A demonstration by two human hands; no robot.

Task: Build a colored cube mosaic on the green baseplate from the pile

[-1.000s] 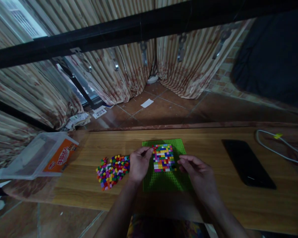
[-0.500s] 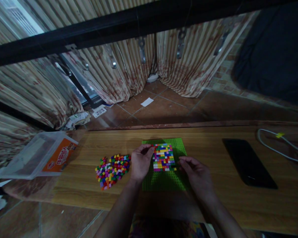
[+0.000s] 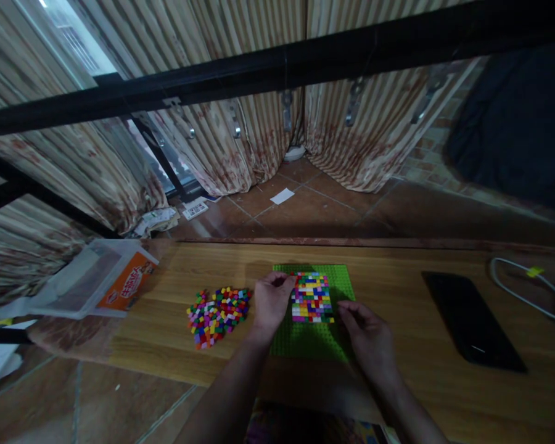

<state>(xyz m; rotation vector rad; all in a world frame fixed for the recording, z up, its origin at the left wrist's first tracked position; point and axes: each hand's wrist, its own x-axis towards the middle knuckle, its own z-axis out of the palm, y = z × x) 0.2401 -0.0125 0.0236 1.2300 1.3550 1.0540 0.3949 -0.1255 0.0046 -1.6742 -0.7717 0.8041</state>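
Observation:
A green studded baseplate point(image 3: 312, 345) lies on the wooden table, carrying a block of small multicoloured bricks point(image 3: 312, 299) in tight rows. My left hand point(image 3: 272, 302) is over the plate's left side, its thumb and forefinger pinched together at the upper left corner of the brick rows, beside red bricks. Whether a brick is between those fingertips is hidden. At the plate's right edge, my right hand point(image 3: 367, 330) has thumb and forefinger closed together; anything in them is too small to make out. Loose coloured bricks point(image 3: 219, 314) lie in a pile left of my left hand.
A clear plastic box point(image 3: 81, 283) with an orange label lies at the table's left end. On the right are a black flat tablet-like object point(image 3: 474, 320) and a white cable point(image 3: 513, 265) with a yellow tie. A dark metal rail point(image 3: 259, 71) crosses beyond the table, before striped curtains.
The whole view has shifted, so the table things appear slightly further right. Both hands keep nearly the same places and pinched poses relative to the baseplate.

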